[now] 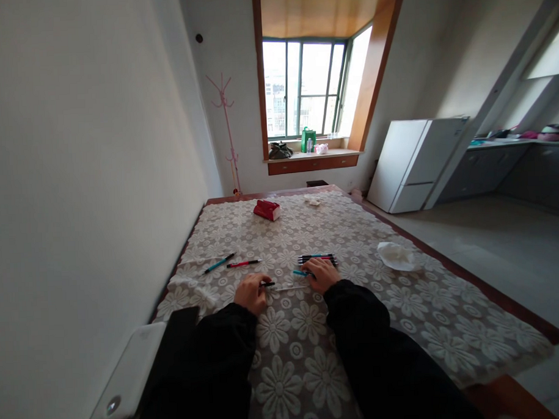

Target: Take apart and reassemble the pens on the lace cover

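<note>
My left hand [254, 293] is closed on a slim black pen [267, 284], most of it hidden by the fingers. To the right, my right hand [323, 274] grips a light-blue pen [300, 273], whose end sticks out leftward. Just beyond that hand lies a row of several pens [316, 257], side by side and partly covered by the fingers. A teal and black pen [219, 263] rests at an angle at the left, with a red and black pen [243, 264] beside it. A thin pale strip between my hands is too small to make out.
A flowered lace cloth [293, 349] covers the table. Farther back are a red tissue pack [265, 210] and a crumpled white tissue [313, 201]. A white crumpled sheet [395, 256] lies at the right. The wall [98, 148] runs along the left side.
</note>
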The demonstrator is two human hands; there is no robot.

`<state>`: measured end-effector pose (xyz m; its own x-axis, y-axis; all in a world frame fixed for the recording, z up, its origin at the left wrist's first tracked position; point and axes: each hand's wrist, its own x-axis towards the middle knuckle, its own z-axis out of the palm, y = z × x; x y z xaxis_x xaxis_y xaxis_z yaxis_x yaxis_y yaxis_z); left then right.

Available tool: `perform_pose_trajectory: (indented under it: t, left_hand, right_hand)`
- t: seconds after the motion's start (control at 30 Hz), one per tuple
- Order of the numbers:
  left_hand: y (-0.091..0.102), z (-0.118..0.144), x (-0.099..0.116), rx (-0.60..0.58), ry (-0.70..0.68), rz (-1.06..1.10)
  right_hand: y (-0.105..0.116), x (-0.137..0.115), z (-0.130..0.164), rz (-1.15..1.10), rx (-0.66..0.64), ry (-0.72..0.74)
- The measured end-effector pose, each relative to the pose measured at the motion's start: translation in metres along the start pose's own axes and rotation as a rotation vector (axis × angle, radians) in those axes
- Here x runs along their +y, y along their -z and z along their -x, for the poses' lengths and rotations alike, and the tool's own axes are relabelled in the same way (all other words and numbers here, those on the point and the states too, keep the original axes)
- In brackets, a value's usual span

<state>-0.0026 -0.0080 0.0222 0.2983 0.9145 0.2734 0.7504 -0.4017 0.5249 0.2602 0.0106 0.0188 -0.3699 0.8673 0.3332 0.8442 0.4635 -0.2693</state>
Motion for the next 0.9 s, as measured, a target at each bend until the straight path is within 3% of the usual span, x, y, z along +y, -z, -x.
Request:
perform_pose_trajectory:
  t: [0.17, 0.3, 0.6, 0.9]
  left_hand:
    - [0.002, 0.000, -0.001, 0.038, -0.017, -0.008]
    - [0.002, 0.000, 0.001, 0.005, -0.002, -0.027]
    - [0.002, 0.001, 0.005, 0.002, -0.132, -0.032]
    - [0.000, 0.000, 0.003, -0.003, -0.128, -0.034]
  right_hand:
    - [0.004, -0.012, 0.001, -0.067, 0.048, 0.117]
    - [0.004, -0.023, 0.001, -0.069, -0.040, 0.198]
    - [0.000, -0.018, 0.000, -0.017, -0.065, 0.151]
    - [-0.002, -0.021, 0.000, -0.003, -0.068, 0.161]
